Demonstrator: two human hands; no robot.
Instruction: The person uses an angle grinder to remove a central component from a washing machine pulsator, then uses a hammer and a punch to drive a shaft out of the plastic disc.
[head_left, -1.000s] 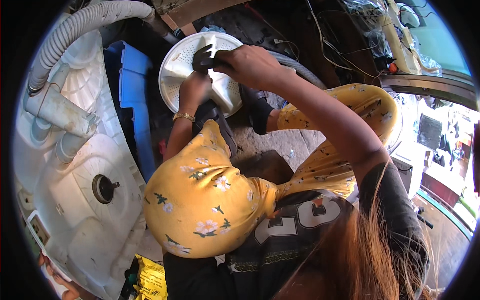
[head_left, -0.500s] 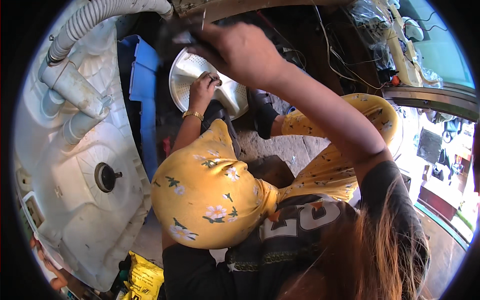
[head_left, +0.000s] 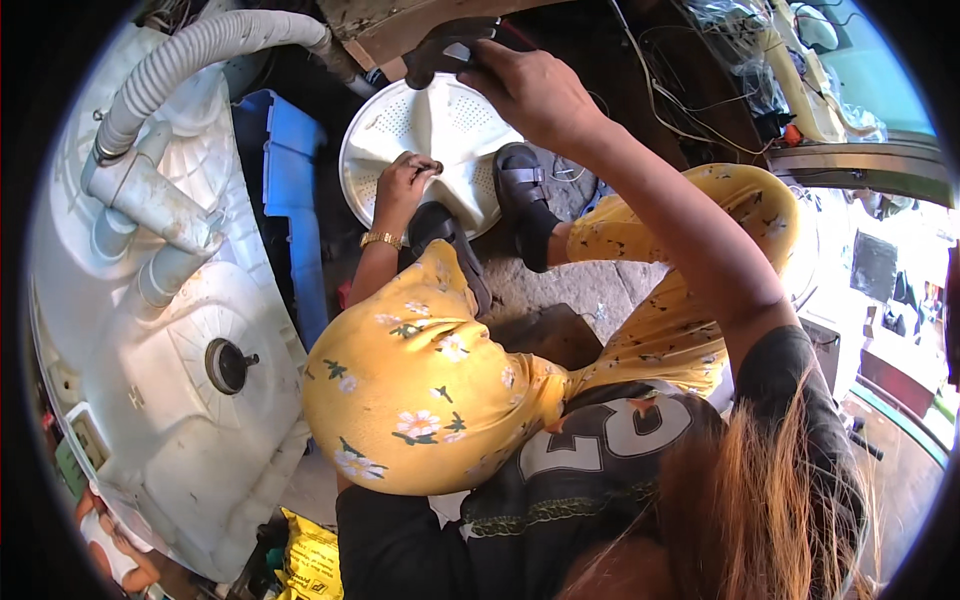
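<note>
along the left side stands a large off-white plastic casing (head_left: pixel 170 430), moulded in rings and bosses and stained in places. across the middle, near, the person sits with knees bent, in yellow flowered trousers (head_left: pixel 400 390) and a black shirt (head_left: pixel 590 470) with pale print. beyond the left knee, toward the far side, lies a perforated white disc (head_left: pixel 458 140) with raised ribs, like a washing-machine pulsator, just ahead of the feet. a pale ribbed hose (head_left: pixel 210 50) arches over the far end of the casing, and a blue plastic panel (head_left: pixel 290 185) stands between casing and disc. dark strapped sandals (head_left: pixel 522 180) are on the feet, near the disc's near edge. the right hand (head_left: pixel 540 95) is raised at the far side, its fingers closed round a dark hammer (head_left: pixel 440 55), whose head is well apart from the left hand (head_left: pixel 400 190). near left, a yellow packet (head_left: pixel 312 560) runs out of view. a dark round hub (head_left: pixel 228 366) with a short shaft sits in the casing. a gold-coloured bracelet (head_left: pixel 382 239) circles the left wrist. smallest is a dark piece (head_left: pixel 432 167) pinched in the left hand's fingers, over the disc's middle; i cannot tell whether it touches the disc.
</note>
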